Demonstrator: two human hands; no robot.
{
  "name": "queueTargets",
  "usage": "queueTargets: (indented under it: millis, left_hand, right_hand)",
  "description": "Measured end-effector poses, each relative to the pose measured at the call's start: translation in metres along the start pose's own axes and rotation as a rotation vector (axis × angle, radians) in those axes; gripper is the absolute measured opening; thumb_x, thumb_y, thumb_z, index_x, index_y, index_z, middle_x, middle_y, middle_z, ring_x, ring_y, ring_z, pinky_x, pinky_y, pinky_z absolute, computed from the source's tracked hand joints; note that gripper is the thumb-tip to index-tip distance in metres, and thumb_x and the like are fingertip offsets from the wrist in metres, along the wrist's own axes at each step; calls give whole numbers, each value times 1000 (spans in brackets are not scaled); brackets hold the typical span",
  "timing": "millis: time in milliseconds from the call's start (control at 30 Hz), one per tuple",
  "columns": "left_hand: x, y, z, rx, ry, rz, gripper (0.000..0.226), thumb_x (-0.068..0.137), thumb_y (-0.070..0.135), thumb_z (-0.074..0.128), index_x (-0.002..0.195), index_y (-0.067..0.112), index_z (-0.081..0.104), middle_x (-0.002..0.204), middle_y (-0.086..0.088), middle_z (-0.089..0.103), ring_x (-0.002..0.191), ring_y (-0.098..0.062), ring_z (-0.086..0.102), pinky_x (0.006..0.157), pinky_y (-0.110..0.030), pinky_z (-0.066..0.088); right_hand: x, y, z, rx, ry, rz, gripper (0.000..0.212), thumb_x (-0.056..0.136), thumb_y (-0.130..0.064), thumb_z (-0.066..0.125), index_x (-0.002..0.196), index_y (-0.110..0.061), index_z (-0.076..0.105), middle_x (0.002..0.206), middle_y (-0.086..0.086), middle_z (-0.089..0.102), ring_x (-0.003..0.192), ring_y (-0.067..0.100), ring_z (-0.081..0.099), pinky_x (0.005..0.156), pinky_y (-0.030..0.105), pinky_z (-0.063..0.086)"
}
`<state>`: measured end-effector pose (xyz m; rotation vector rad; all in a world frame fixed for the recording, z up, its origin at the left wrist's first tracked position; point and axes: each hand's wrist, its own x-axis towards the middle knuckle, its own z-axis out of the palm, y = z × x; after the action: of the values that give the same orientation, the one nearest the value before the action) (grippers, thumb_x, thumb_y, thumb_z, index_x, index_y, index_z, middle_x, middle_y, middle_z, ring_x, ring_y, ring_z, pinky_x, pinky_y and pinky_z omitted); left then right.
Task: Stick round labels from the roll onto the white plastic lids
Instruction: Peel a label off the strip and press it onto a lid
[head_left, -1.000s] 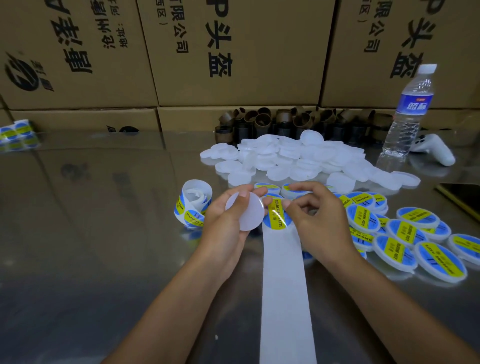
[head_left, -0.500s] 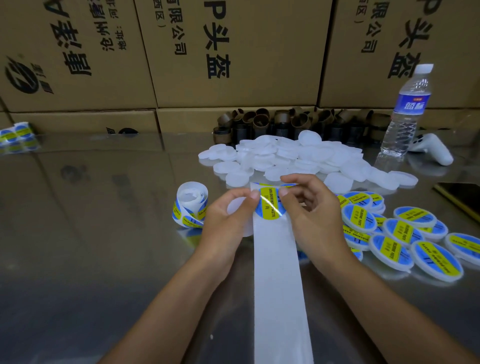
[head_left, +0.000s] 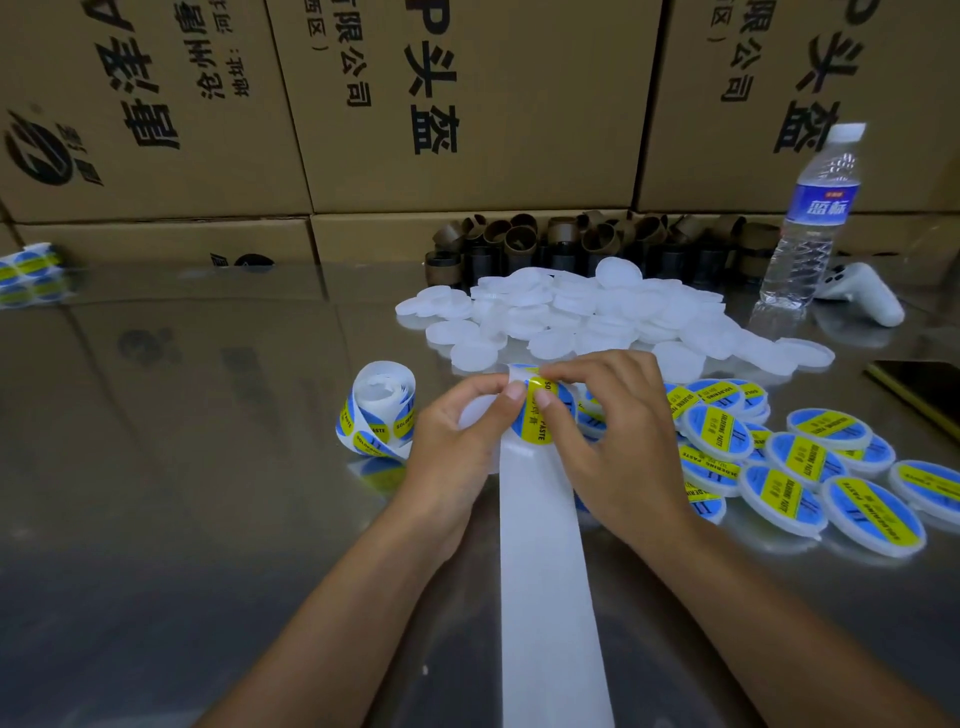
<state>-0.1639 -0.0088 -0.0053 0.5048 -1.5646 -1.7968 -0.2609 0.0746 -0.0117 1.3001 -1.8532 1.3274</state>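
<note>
So right now your left hand (head_left: 457, 447) is curled around a blank round white plastic lid (head_left: 475, 413), fingers closed on its edge, while the thumb and forefinger of your right hand (head_left: 602, 431) are pinched shut on the round blue-and-yellow glossy label (head_left: 532, 421). It looks only partly lifted off the white backing strip (head_left: 545, 571) that runs back toward you at 6 o'clock. Tip for this bit: peel low and slow so the sticker doesn't curl on itself, keep your fingertip on just the very edge of the adhesive, then line it up concentric with the lid before letting any of it touch. Lay one edge down first and smooth across with your thumb, otherwise you'll probably trap bubbles.

The curled roll of blue-and-yellow labels (head_left: 376, 410) sits at 9 o'clock from your hands, the heap of unlabelled white lids (head_left: 597, 322) at 12, and the finished labelled lids (head_left: 795, 467) at 3 on the shiny metal desk (head_left: 182, 467).
</note>
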Motion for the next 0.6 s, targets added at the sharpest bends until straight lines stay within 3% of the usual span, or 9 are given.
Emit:
queueTargets:
  millis: [100,267,467,600]
  left_hand:
    - [1,0,-1,4,-2,2,10,84,29,65,82,25,74,98,-10,74,92,-25,69,93,-44,52]
    - [2,-2,0,-19,7,-30,11,89,23,62,89,16,70,93,-7,73,87,-18,68,86,-31,51]
    - [3,-2,-2,-95,10,-90,12,91,19,60,86,15,69,78,-1,73,67,-10,68,59,-18,51]
    - [4,-1,-2,-221,1,-164,14,92,13,56,95,7,68,81,-10,72,67,-17,68,56,-21,53]
  right_hand:
    - [1,0,-1,-17,6,-9,15,85,-24,62,93,-13,70,88,-3,65,92,15,50,78,35,44]
    - [0,-1,-1,-49,16,-2,7,82,-18,65,83,-12,69,82,-1,65,84,23,56,75,38,45]
    - [-1,-1,3,26,-40,-2,8,84,-13,61,85,-7,66,90,2,58,88,23,55,76,36,43]
    - [-2,-1,3,55,-98,7,7,85,-10,57,85,-7,63,94,-7,48,92,17,50,80,33,42]
